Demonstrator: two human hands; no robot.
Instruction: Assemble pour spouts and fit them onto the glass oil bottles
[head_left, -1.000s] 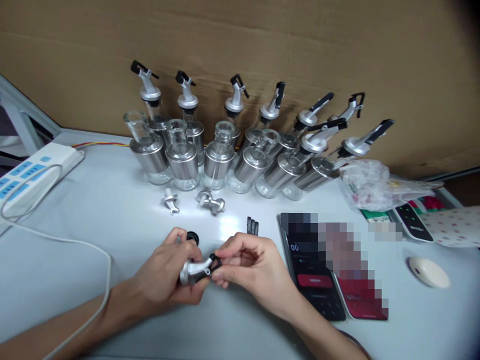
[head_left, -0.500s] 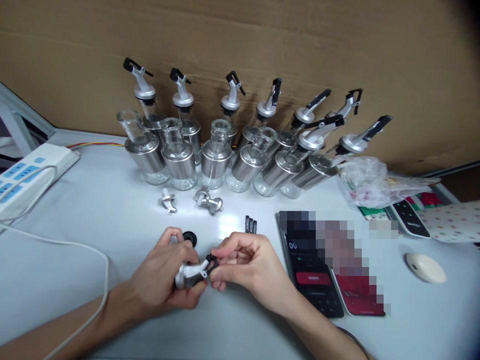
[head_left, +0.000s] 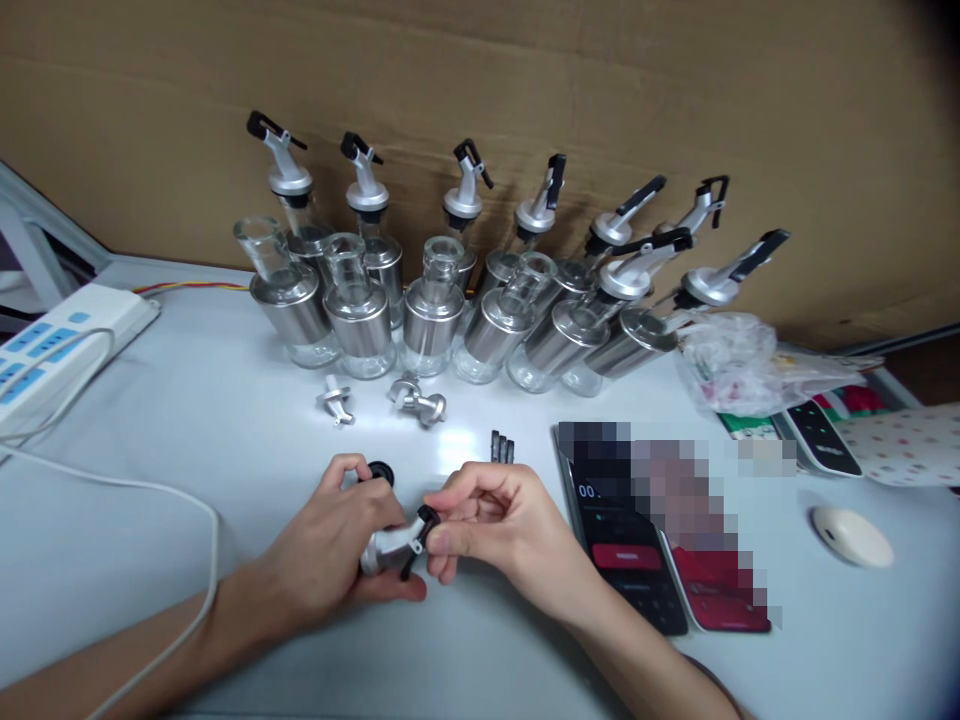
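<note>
My left hand (head_left: 330, 545) is closed around the base of a silver pourer spout (head_left: 390, 548), which tilts up to the right. At its tip sits a black flip cap (head_left: 427, 522), pinched between the thumb and fingers of my right hand (head_left: 491, 520). The cap's thin black arm points down beside the spout. A round black stopper piece (head_left: 381, 473) shows just beyond my left fingers; whether they touch it I cannot tell. Past my hands lie loose silver spouts (head_left: 418, 400) and another spout (head_left: 337, 402). Several black caps (head_left: 502, 447) lie beyond my right hand.
Glass bottles with steel sleeves (head_left: 433, 310) stand in two rows before a cardboard wall (head_left: 480, 70); several carry pourers. Two phones (head_left: 630, 560) lie at right, near a cream oval object (head_left: 853, 535) and plastic bag (head_left: 731, 360). A power strip (head_left: 67, 325) and white cable (head_left: 214, 540) are at left.
The black cap has turned on the spout tip, its arm now hanging lower. The spout has shifted slightly right in my left hand, and my left thumb reaches further out under it.
</note>
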